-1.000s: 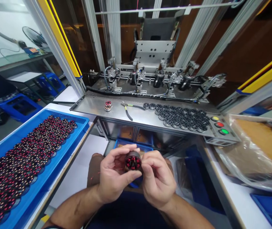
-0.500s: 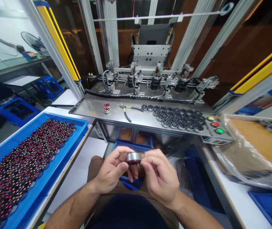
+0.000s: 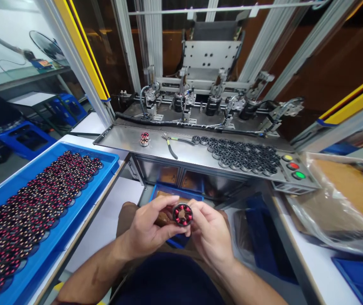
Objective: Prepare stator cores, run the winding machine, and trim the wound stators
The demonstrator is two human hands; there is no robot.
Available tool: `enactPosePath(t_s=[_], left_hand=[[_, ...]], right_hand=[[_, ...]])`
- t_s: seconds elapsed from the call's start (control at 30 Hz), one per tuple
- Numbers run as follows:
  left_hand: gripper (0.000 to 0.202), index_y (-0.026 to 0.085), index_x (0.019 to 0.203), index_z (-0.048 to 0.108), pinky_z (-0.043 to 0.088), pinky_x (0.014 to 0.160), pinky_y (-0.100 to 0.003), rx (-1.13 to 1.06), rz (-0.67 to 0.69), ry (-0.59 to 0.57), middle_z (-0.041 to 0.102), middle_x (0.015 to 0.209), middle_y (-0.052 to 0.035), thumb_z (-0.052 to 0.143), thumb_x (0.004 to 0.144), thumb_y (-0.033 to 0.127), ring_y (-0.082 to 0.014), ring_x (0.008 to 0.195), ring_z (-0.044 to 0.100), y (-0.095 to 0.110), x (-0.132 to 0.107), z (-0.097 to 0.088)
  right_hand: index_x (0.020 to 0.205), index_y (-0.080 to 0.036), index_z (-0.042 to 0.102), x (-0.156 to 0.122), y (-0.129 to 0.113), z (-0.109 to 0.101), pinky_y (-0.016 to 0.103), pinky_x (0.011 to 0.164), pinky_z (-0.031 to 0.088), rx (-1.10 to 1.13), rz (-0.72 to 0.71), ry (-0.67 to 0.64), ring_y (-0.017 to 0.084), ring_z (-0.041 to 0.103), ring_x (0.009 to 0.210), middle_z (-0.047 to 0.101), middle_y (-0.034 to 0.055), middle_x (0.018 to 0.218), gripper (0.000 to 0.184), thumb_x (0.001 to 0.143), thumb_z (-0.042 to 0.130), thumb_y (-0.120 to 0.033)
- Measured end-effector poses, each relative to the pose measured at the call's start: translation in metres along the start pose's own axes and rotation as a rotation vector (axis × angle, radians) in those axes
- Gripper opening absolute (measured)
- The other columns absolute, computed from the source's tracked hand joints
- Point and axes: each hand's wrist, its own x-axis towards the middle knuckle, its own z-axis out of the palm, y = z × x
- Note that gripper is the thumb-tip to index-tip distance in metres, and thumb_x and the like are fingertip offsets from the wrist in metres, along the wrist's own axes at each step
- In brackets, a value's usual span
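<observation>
Between my two hands, above my lap, is a round motor stator [image 3: 182, 214], its ring of red-wound coils facing up toward me. My left hand [image 3: 151, 224] grips its left rim between thumb and fingers. On the other side my right hand [image 3: 208, 226] pinches the right rim with closed fingers. Some of my fingertips are hidden behind the ring. Ahead on the metal shelf [image 3: 124, 140] stand two similar wound stators [image 3: 144, 140], one behind the other. Cutting pliers [image 3: 173, 144] with green and black handles lie beside them.
Many black-and-silver rings [image 3: 245, 154] cover the shelf's right part, beside a button box [image 3: 296, 169]. A blue tray [image 3: 105, 163] of red-wound stators lies at left. A machine with clamps [image 3: 213, 103] stands behind. At right is a plastic-lined carton [image 3: 330, 203].
The stator has turned from side-on, silver wall showing, to face me with its red coils visible. My hands have shifted slightly around it. The view has tilted a little.
</observation>
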Motion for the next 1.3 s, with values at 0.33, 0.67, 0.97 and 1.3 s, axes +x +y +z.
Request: enactPosePath(t_s=[0.33, 0.67, 0.97, 1.3], left_hand=[[0.051, 0.019, 0.127, 0.057, 0.055, 0.081, -0.024, 0.03, -0.012, -0.022, 0.071, 0.1, -0.0063, 0.075, 0.081, 0.03, -0.0147, 0.088, 0.067, 0.0046, 0.0032, -0.0025], [0.05, 0.019, 0.128, 0.056, 0.057, 0.083, -0.026, 0.028, 0.0, -0.017, 0.07, 0.105, -0.0079, 0.074, 0.081, 0.026, -0.0167, 0.094, 0.067, 0.0069, -0.0002, -0.0013], [0.052, 0.02, 0.129, 0.055, 0.058, 0.08, -0.026, -0.052, -0.014, -0.053, 0.069, 0.107, -0.0092, 0.074, 0.081, 0.021, -0.0184, 0.096, 0.067, 0.0041, -0.0031, -0.003], [0.052, 0.021, 0.128, 0.058, 0.059, 0.067, -0.022, -0.056, -0.076, -0.039, 0.07, 0.096, -0.0064, 0.076, 0.079, 0.025, -0.016, 0.082, 0.067, 0.0099, -0.0009, -0.002]], right_hand=[[0.068, -0.012, 0.064, -0.003, 0.0037, 0.0037, 0.016, 0.048, 0.038, 0.168, 0.144, 0.027, 0.005, 0.049, 0.046, 0.059, -0.0009, 0.053, 0.033, 0.081, 0.075, -0.04], [0.066, -0.013, 0.063, -0.0041, 0.0018, 0.0045, 0.017, 0.048, 0.04, 0.141, 0.114, 0.027, 0.006, 0.049, 0.046, 0.057, -0.0016, 0.052, 0.035, 0.081, 0.075, -0.042], [0.066, -0.014, 0.064, -0.0055, 0.0016, 0.0041, 0.016, 0.047, 0.041, 0.123, 0.071, 0.019, 0.006, 0.05, 0.048, 0.057, -0.0019, 0.058, 0.032, 0.083, 0.073, -0.039], [0.066, -0.014, 0.062, -0.0082, 0.0035, 0.0053, 0.018, 0.044, 0.037, 0.12, 0.17, 0.052, 0.007, 0.045, 0.044, 0.057, -0.0012, 0.052, 0.035, 0.079, 0.076, -0.043]])
